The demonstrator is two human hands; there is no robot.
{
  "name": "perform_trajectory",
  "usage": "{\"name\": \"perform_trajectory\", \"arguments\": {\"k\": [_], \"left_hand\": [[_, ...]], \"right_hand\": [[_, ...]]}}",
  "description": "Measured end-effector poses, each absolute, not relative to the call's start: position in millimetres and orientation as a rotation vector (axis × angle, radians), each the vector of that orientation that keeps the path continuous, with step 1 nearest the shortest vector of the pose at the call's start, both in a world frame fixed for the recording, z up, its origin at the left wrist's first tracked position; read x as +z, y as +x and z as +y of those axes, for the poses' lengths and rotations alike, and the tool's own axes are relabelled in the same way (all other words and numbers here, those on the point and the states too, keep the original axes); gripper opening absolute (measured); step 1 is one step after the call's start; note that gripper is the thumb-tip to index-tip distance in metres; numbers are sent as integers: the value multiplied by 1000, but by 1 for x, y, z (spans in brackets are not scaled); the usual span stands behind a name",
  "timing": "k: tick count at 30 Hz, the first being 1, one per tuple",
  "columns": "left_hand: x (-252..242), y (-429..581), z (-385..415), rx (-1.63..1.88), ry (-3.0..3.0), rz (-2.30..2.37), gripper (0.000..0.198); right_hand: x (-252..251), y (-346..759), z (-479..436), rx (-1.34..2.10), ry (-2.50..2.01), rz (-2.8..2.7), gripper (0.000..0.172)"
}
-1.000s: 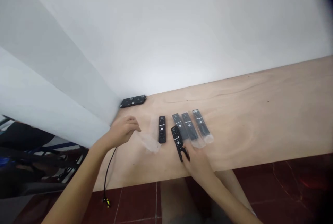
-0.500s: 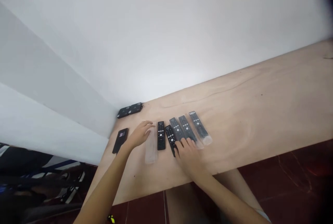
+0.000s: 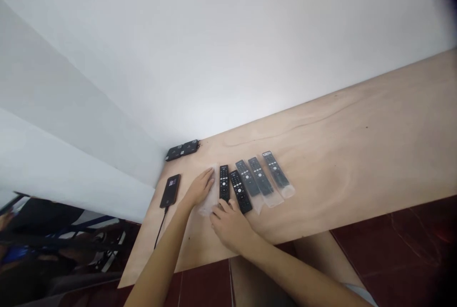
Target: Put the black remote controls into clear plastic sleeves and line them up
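Note:
Several black remotes lie in a row on the wooden table (image 3: 357, 154). The three on the right, among them the bagged remote (image 3: 276, 174), sit in clear plastic sleeves. Two bare remotes lie left of them: one (image 3: 223, 183) and one (image 3: 241, 191). My left hand (image 3: 200, 188) lies flat with fingers stretched on an empty clear plastic sleeve (image 3: 211, 193) beside the leftmost remote. My right hand (image 3: 228, 223) rests at the near ends of the two bare remotes, fingers curled and touching the sleeve's near end; whether it grips anything is unclear.
A black phone (image 3: 170, 190) with a cable lies at the table's left corner. A black power strip (image 3: 182, 149) sits against the white wall. The red tiled floor (image 3: 392, 245) shows below the table's front edge.
My right hand moved left from the second bare remote to the near end of the leftmost one. My left hand slid onto the empty sleeve. The second remote now lies straight in the row.

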State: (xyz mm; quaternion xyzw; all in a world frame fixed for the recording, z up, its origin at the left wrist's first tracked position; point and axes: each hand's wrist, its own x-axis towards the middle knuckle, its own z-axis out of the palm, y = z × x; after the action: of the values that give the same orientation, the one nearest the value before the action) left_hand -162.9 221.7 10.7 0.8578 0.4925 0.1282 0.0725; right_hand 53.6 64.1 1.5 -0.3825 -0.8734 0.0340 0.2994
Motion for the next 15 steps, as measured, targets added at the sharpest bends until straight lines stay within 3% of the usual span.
{"name": "perform_trajectory", "arguments": {"k": [4,10,15], "left_hand": [[16,-160,218,434,2600,1508,58],[37,-138,175,546,2648,1471,53],[9,-123,124,499,2549,1578,65]], "right_hand": [[8,64,59,94,-1038,-2286,14],[4,110,49,114,-1264,-2142,28],[-7,131,54,114,-1297,-2206,40]]}}
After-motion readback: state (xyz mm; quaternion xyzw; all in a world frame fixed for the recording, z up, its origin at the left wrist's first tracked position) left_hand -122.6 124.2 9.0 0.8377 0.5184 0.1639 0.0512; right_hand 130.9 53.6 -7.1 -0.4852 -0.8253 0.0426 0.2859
